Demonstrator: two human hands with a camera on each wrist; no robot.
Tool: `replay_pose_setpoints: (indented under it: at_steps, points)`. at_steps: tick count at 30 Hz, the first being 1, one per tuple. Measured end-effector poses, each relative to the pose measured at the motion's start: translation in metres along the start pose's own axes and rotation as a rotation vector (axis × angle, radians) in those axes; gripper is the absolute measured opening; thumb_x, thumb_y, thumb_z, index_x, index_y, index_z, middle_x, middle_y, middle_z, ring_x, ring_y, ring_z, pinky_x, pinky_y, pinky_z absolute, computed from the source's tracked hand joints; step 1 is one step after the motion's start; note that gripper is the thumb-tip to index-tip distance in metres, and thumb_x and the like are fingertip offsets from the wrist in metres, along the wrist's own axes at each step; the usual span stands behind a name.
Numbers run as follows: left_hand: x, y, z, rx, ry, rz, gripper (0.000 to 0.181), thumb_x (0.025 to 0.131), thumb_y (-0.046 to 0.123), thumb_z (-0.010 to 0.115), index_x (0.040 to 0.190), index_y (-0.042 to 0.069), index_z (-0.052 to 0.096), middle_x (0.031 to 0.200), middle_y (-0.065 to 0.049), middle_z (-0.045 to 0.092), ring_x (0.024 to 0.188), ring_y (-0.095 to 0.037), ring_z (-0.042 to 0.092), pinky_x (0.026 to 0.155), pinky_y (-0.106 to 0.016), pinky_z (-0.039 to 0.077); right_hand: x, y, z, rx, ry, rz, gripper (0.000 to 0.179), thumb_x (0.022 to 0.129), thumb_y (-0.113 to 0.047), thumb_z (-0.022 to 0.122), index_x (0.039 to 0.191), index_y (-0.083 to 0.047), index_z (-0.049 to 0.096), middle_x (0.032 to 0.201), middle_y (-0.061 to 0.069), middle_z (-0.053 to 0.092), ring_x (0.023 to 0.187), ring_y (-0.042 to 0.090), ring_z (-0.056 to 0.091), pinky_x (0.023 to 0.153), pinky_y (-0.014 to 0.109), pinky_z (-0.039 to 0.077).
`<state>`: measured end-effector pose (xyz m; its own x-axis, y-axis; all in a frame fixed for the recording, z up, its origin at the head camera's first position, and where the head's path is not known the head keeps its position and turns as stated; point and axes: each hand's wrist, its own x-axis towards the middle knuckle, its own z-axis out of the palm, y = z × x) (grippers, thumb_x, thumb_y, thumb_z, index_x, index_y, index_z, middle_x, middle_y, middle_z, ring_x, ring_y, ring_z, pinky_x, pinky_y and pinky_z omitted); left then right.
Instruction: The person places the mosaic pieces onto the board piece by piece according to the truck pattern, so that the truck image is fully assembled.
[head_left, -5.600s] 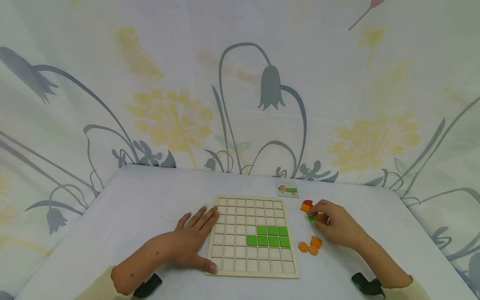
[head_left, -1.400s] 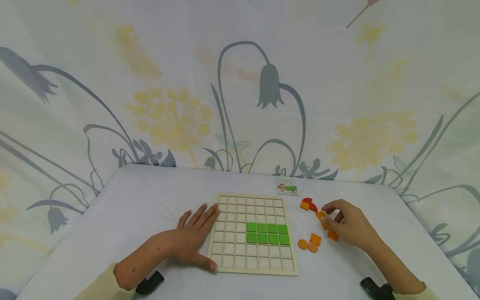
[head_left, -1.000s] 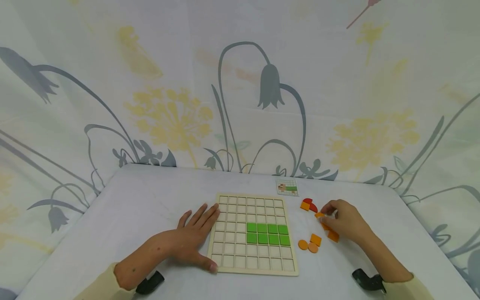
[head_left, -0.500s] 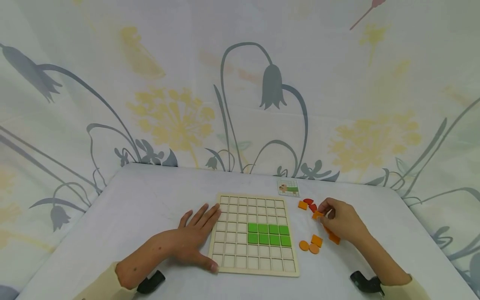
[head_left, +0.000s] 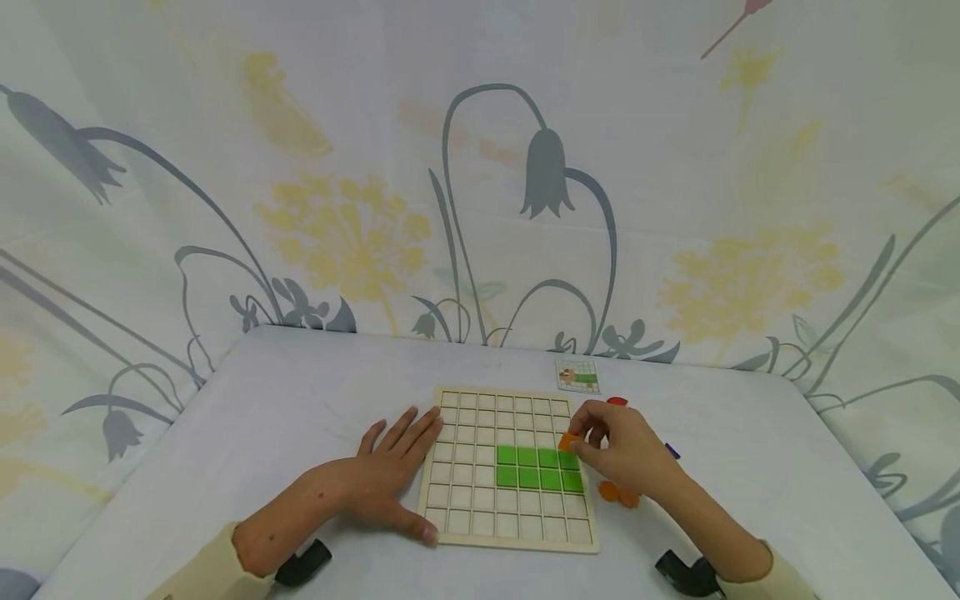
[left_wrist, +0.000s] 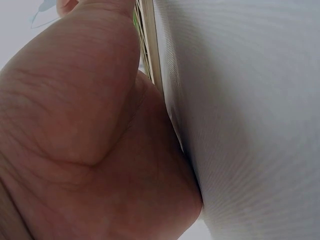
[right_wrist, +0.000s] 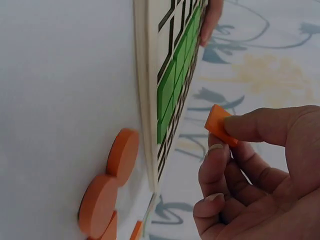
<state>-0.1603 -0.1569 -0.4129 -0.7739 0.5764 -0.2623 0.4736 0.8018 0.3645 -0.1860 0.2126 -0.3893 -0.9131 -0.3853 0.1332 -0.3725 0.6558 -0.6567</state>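
My right hand (head_left: 618,442) pinches an orange square tile (head_left: 567,442) between thumb and fingers, over the right edge of the pale wooden grid board (head_left: 517,527). In the right wrist view the thumb presses on the flat orange square, held clear of the board. Green square tiles (head_left: 528,477) fill two short rows at the board's right side. My left hand (head_left: 367,487) lies spread along the board's left edge, fingertips on the upper rim and thumb at the lower left corner. The left wrist view shows mostly palm, with the board's edge beside it.
A small picture card (head_left: 577,377) lies behind the board. Orange discs (right_wrist: 123,156) lie beside the board's right edge. A red piece (head_left: 617,402) shows behind my right hand, and a small purple piece (head_left: 672,451) lies right of it. Other loose pieces are hidden by that hand.
Earlier, another green tile went onto the board, completing the second green row. My right hand then picked up an orange square and has carried it left to the board. My left hand stays put.
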Motion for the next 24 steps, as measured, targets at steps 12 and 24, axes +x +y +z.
replay_pose_setpoints:
  at_steps: [12,24]
  points:
    - [0.000,0.000,0.000,-0.019,-0.001,0.011,0.137,0.080,0.082,0.073,0.172,0.010,0.001,0.179,-0.004,-0.011,0.164,-0.033,-0.015,0.126,-0.067,-0.004,0.019,-0.031,0.040,0.051,-0.132,-0.133,0.015,0.093,-0.004,0.078,0.093,-0.017,0.070,0.087,-0.012,0.068,0.076,0.006,0.061,0.068,0.026,0.053]
    - [0.000,0.004,0.000,0.058,0.046,-0.001,0.143,0.072,0.093,0.068,0.172,0.011,0.008,0.180,-0.006,-0.003,0.164,-0.036,-0.007,0.116,-0.083,0.004,0.031,-0.050,0.069,0.059,-0.175,-0.141,0.017,0.091,-0.006,0.082,0.091,-0.018,0.071,0.084,-0.012,0.067,0.071,0.007,0.058,0.067,0.025,0.052]
